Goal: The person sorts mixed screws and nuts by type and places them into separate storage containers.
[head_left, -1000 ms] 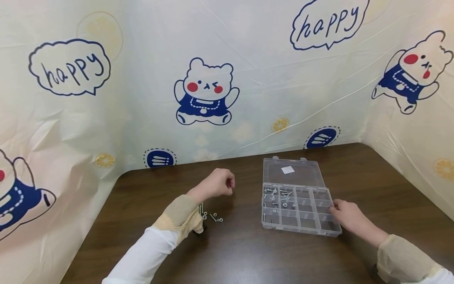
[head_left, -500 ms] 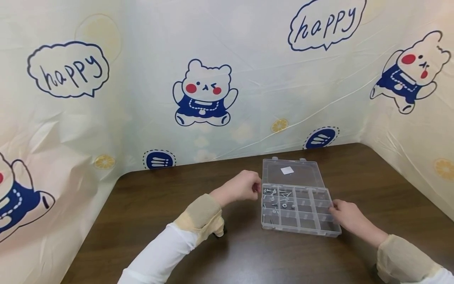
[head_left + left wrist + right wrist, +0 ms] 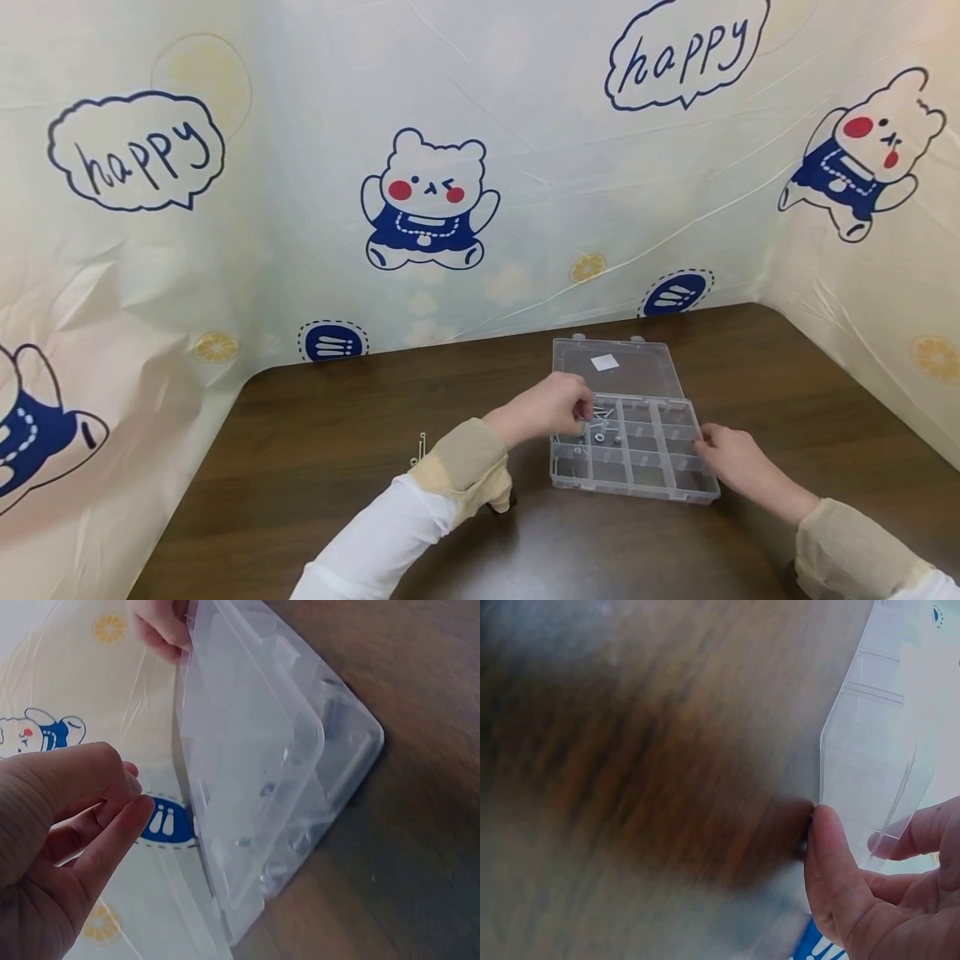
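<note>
A clear plastic compartment box (image 3: 637,492) lies on the table with its lid (image 3: 645,375) folded back. Screws, nuts and other small metal hardware (image 3: 600,437) lie in its left compartments. My left hand (image 3: 551,406) is over the back left compartments, thumb and forefinger tips brought together. In the left wrist view those fingertips (image 3: 139,796) meet, and I cannot tell whether something tiny is between them. On the box's right side, my right hand (image 3: 738,462) pinches the wall; the right wrist view shows its thumb (image 3: 829,832) outside and a finger behind the clear plastic.
Some loose bolts and nuts (image 3: 422,448) lie on the brown table (image 3: 337,417) left of the box, partly behind the left forearm. A white label (image 3: 604,362) shows on the lid. A printed curtain (image 3: 525,208) hangs behind the table.
My left hand has travelled right, from beside the loose hardware to over the box's left compartments, uncovering some bolts behind it. The right hand keeps its hold on the box.
</note>
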`<state>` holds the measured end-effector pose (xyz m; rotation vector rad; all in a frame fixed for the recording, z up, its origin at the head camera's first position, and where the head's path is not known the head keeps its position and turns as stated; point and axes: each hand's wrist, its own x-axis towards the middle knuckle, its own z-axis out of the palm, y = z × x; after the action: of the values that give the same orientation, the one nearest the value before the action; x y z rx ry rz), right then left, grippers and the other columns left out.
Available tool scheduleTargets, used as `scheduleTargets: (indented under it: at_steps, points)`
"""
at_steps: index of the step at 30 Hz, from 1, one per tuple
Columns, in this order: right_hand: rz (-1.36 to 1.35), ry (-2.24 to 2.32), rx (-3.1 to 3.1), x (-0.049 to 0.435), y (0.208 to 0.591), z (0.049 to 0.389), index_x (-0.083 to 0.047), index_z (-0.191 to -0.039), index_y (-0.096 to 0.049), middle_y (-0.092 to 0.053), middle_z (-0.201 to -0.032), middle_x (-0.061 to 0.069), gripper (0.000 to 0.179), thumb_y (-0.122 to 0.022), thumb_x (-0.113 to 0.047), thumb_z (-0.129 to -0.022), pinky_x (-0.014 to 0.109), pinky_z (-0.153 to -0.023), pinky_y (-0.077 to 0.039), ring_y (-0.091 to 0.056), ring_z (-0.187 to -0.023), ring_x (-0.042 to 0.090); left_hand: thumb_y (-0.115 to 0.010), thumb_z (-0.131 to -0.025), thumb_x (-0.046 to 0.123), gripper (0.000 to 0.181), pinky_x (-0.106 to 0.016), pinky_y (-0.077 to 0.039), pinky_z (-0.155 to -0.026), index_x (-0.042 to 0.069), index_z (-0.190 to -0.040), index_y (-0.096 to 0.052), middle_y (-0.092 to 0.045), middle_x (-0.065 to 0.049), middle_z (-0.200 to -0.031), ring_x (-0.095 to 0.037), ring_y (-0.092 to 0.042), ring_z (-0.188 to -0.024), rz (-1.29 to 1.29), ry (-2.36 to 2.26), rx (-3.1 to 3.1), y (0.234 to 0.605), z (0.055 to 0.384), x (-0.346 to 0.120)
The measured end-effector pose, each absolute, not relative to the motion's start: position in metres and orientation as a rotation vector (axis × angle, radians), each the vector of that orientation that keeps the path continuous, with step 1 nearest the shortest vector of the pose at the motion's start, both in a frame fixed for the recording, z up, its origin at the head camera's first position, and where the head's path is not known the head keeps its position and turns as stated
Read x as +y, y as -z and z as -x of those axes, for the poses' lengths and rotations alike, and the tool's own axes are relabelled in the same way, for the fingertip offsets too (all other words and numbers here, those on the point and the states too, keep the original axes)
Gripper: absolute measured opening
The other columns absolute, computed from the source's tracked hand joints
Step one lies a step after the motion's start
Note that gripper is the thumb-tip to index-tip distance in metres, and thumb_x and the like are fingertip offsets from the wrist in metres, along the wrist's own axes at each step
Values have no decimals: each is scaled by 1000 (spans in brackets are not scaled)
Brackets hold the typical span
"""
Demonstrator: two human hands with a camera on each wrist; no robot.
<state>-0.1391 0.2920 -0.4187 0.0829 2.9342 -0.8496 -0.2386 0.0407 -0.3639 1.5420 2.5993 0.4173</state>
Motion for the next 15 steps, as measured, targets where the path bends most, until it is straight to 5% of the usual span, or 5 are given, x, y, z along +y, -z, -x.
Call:
scheduleTargets:
  at_steps: [8,15]
  points:
    - [-78,816,2940,293,418,140,18,-100,-52,-60,-82,20,31,-43,-9,-87,37,-60,-46,-56,-70,22,-68,-71,3,10,-9,-38,-61,11,-76,-66,-56,6,-76,-2,-50,-69,-1505,-416,2585,370,239,56]
    - [-82,812,2929,294,419,141,20,-103,-51,-59,-89,26,34,-43,-10,-88,39,-63,-47,-57,-73,24,-67,-74,3,19,-10,-38,-64,8,-92,-67,-57,1,-86,-5,-50,-74,-1467,-401,2584,373,238,59]
